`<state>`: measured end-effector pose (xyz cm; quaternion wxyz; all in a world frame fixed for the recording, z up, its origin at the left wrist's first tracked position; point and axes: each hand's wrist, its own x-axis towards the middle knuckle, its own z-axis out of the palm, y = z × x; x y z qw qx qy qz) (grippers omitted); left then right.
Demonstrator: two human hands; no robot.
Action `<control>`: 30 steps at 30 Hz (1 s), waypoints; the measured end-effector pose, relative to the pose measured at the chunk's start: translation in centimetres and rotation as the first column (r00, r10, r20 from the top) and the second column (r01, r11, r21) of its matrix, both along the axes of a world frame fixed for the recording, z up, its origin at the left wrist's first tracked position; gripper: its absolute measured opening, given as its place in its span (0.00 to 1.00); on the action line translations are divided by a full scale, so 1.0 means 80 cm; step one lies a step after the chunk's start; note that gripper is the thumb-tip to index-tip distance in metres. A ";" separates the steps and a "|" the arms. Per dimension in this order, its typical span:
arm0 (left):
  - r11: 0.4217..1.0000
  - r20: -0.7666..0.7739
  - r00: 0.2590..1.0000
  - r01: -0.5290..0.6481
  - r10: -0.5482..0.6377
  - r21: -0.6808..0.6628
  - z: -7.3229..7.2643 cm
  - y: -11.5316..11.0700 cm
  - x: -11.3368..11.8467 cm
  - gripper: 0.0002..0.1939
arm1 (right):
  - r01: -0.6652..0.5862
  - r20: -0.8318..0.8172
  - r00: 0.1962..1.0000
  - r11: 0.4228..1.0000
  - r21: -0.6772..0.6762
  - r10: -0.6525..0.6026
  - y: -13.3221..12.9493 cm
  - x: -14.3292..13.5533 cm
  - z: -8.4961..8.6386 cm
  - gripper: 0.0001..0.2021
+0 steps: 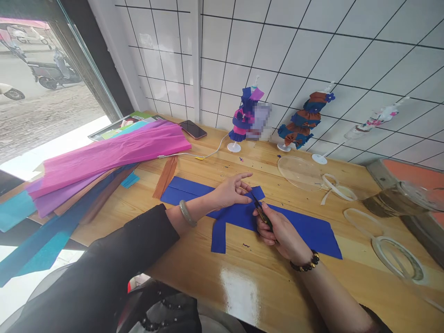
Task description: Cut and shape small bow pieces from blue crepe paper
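Note:
My right hand [272,229] is closed around a small pair of dark-handled scissors [261,209]. Their narrow blades point up and left, close to the fingertips of my left hand [231,190]. That hand hovers over the blue paper with its index finger stretched out and the other fingers bent; nothing shows clearly between them. Beneath both hands lies a long sheet of blue crepe paper [308,229]. A narrower blue strip [218,238] crosses it, one end sticking out at the front, and a blue end [257,192] shows beside my left fingertips.
Pink crepe paper [118,150] tops a pile of coloured sheets at left. A phone [193,129] and several decorated stands, one blue and pink [243,115], line the tiled wall. Tape rolls [398,259] and a glass jar [398,199] sit at right on the wooden table [194,263].

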<state>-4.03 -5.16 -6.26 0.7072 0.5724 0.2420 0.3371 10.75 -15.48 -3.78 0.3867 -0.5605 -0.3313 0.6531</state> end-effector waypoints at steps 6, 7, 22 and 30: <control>0.999 -0.024 1.000 -0.002 0.003 0.039 -0.001 -0.004 0.003 0.43 | -0.013 0.007 1.000 1.000 0.009 0.013 0.000 -0.002 0.000 0.21; 0.999 -0.022 1.000 -0.005 0.006 0.036 0.000 -0.005 0.003 0.43 | -0.010 0.008 1.000 1.000 0.006 0.010 0.000 -0.002 0.000 0.21; 1.000 -0.012 1.000 -0.012 0.012 0.022 0.005 -0.006 0.003 0.42 | -0.020 0.035 0.999 1.000 0.015 0.020 0.001 0.001 -0.007 0.21; 0.990 -0.074 0.997 0.017 -0.007 0.138 0.001 -0.003 0.001 0.43 | -0.020 0.075 0.997 1.000 0.002 0.019 0.001 0.001 -0.004 0.20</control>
